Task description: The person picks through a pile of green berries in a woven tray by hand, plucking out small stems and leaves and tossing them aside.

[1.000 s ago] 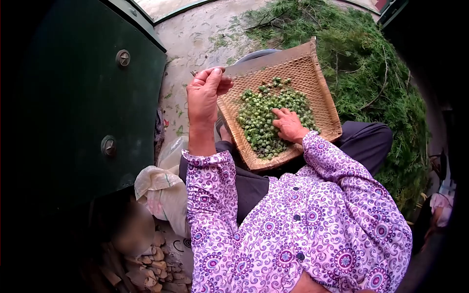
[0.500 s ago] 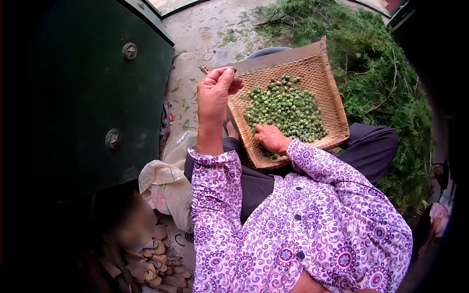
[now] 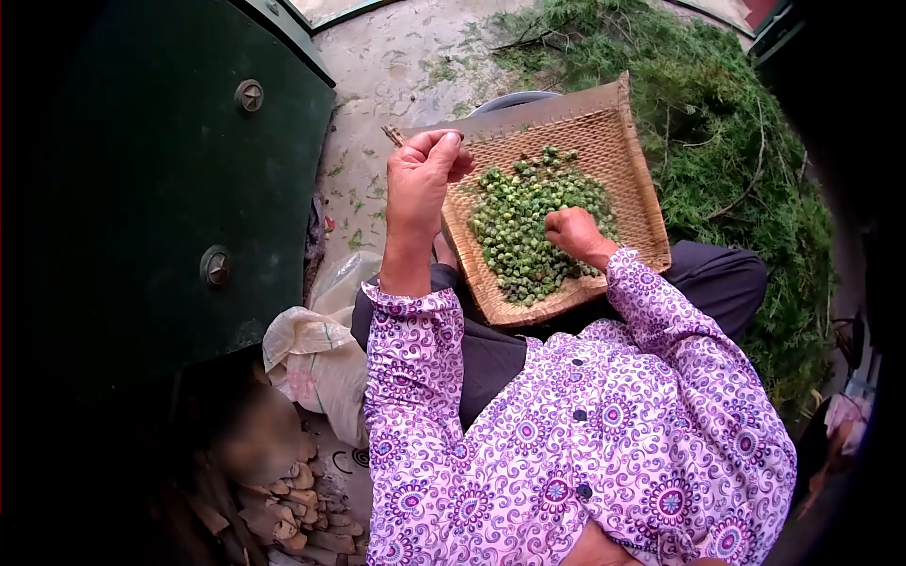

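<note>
A woven winnowing basket [image 3: 645, 179] rests tilted over my lap, with a heap of small round green cones [image 3: 517, 222] spread over its middle. My left hand [image 3: 422, 182] is raised at the basket's left edge, thumb and index finger pinched together; a small dark bit seems to show at the fingertips, too small to name. Over the right side of the heap is my right hand [image 3: 578, 233], its fingers curled inward. Whatever those fingers hold is hidden from above.
Cut evergreen branches [image 3: 727, 141] are piled at the right and back. A green metal door [image 3: 160, 189] stands on the left. Behind the basket shows a grey basin rim [image 3: 514, 100]. A whitish sack [image 3: 316, 354] and chopped wood [image 3: 302, 509] lie at lower left.
My right hand has moved right and up, from the heap's lower left edge to over its right part. My left hand has barely shifted, still pinched.
</note>
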A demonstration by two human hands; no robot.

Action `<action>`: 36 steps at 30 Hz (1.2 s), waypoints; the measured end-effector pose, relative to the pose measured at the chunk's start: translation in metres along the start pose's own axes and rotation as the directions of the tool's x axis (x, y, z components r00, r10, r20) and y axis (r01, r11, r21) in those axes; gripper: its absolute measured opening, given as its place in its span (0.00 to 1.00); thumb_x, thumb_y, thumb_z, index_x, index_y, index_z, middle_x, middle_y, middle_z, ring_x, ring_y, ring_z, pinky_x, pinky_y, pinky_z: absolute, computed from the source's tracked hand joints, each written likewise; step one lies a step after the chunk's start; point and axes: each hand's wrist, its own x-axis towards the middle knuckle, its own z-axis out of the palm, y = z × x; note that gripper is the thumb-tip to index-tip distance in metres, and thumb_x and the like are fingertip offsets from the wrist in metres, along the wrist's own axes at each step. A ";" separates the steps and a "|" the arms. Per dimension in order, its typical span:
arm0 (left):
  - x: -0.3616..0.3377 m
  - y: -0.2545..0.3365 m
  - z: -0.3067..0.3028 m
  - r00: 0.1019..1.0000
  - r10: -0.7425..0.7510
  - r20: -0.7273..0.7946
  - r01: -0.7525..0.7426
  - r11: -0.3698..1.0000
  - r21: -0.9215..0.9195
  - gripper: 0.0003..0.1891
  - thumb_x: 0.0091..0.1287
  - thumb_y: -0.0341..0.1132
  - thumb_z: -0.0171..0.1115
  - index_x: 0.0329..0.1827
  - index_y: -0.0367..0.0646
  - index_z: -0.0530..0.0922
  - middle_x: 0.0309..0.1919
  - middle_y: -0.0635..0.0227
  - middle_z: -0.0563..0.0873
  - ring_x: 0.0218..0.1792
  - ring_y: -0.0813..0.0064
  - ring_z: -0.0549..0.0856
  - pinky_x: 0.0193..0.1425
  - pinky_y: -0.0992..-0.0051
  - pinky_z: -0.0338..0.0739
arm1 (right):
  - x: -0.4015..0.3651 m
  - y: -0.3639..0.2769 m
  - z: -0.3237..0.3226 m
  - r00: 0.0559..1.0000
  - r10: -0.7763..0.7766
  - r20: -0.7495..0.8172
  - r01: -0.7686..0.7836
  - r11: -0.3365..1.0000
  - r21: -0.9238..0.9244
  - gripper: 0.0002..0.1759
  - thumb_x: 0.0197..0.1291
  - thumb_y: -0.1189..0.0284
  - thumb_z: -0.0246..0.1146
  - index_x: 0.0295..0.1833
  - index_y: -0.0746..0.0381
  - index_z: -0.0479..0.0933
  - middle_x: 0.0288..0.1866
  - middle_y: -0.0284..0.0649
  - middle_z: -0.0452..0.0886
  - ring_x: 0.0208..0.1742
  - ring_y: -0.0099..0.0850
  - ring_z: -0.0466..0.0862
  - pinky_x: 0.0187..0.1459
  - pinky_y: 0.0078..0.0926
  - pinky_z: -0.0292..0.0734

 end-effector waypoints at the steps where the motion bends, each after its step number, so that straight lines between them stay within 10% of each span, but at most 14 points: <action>1: 0.000 0.000 -0.001 1.000 0.003 0.000 -0.003 1.000 -0.004 0.08 0.66 0.34 0.56 0.40 0.37 0.78 0.26 0.67 0.84 0.26 0.79 0.82 0.33 0.81 0.76 | 0.006 -0.005 0.004 0.999 -0.035 0.010 0.036 0.995 -0.089 0.04 0.43 0.74 0.61 0.27 0.61 0.78 0.24 0.46 0.79 0.28 0.42 0.81 0.33 0.38 0.76; 7: 0.001 -0.001 -0.002 1.000 -0.010 -0.029 0.010 1.000 0.002 0.09 0.66 0.34 0.56 0.39 0.37 0.78 0.26 0.67 0.84 0.26 0.79 0.82 0.32 0.81 0.75 | 0.028 -0.002 0.039 0.977 -0.099 0.187 0.176 0.873 -0.454 0.05 0.48 0.76 0.57 0.29 0.59 0.78 0.27 0.44 0.80 0.31 0.41 0.82 0.33 0.37 0.78; 24: 0.001 -0.009 0.009 0.998 -0.027 0.052 0.026 0.999 0.020 0.09 0.65 0.35 0.58 0.39 0.37 0.79 0.26 0.68 0.83 0.26 0.81 0.81 0.33 0.82 0.75 | 0.020 0.009 0.032 0.995 0.019 0.097 0.033 0.861 -0.508 0.06 0.46 0.78 0.57 0.31 0.59 0.78 0.32 0.47 0.80 0.35 0.42 0.82 0.36 0.36 0.78; 27: -0.001 -0.009 0.009 0.998 -0.037 0.040 0.034 0.997 0.067 0.09 0.65 0.35 0.58 0.40 0.37 0.79 0.26 0.68 0.83 0.27 0.81 0.81 0.34 0.82 0.75 | 0.016 0.012 0.029 0.979 0.204 0.010 -0.200 0.968 -0.152 0.04 0.42 0.73 0.61 0.25 0.61 0.79 0.26 0.47 0.79 0.33 0.44 0.81 0.37 0.40 0.76; 36: 0.001 -0.028 0.012 0.989 -0.053 0.140 0.037 0.993 0.115 0.09 0.64 0.34 0.58 0.39 0.36 0.79 0.25 0.70 0.82 0.27 0.82 0.80 0.35 0.82 0.75 | -0.003 0.035 -0.010 0.958 0.287 0.030 -0.288 0.953 0.096 0.10 0.41 0.67 0.65 0.27 0.64 0.80 0.25 0.47 0.80 0.27 0.39 0.80 0.34 0.35 0.76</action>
